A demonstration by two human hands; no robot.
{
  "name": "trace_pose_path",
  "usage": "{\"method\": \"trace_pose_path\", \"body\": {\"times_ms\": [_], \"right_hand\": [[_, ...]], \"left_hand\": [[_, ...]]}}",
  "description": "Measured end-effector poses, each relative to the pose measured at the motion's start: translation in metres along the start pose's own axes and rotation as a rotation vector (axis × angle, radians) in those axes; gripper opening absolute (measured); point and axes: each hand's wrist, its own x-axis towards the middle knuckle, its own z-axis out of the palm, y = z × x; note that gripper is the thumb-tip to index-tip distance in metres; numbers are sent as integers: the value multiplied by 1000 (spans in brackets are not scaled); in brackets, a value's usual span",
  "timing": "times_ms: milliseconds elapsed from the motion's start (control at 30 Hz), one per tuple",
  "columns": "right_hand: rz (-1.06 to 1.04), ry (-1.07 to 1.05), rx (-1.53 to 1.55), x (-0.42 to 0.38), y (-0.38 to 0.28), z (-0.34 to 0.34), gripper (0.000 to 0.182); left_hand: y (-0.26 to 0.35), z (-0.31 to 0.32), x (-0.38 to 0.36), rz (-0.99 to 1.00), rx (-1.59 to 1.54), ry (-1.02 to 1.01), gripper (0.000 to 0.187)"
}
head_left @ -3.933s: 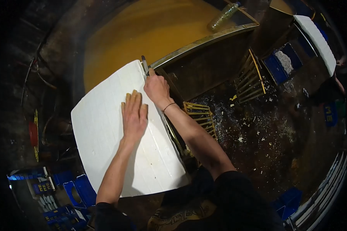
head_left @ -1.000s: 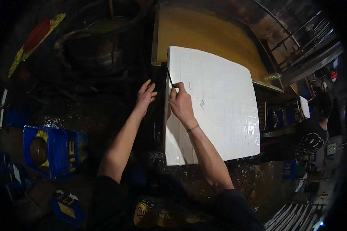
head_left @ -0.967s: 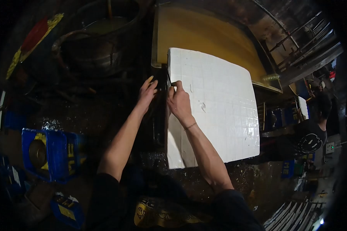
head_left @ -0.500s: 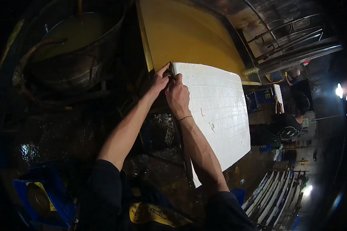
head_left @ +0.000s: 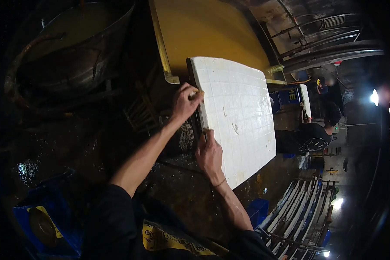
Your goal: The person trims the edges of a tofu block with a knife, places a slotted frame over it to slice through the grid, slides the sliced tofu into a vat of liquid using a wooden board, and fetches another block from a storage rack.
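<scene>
Left hand grips the near-left edge of the white scored slab; right hand is closed on a thin tool, barely visible, at that edge. Slab lies beside the yellow vat. No writing is legible. Half a second ago both hands met at the slab's far corner.

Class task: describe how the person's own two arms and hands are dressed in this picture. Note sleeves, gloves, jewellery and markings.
Both hands are bare, with no gloves. The left hand has a bare forearm and a short dark sleeve at the upper arm. The right hand has a thin cord bracelet at the wrist, and a dark sleeve too.
</scene>
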Motion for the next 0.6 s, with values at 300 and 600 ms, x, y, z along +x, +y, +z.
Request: {"method": "trace_pose_path", "body": {"times_ms": [300,600], "right_hand": [[68,16,-13,-151,31,-37,26],[-1,15,332,-275,92,-43,34]], "left_hand": [[79,2,-156,-142,-112,-95,16],[153,56,-322,-870,-287,506,47]]}}
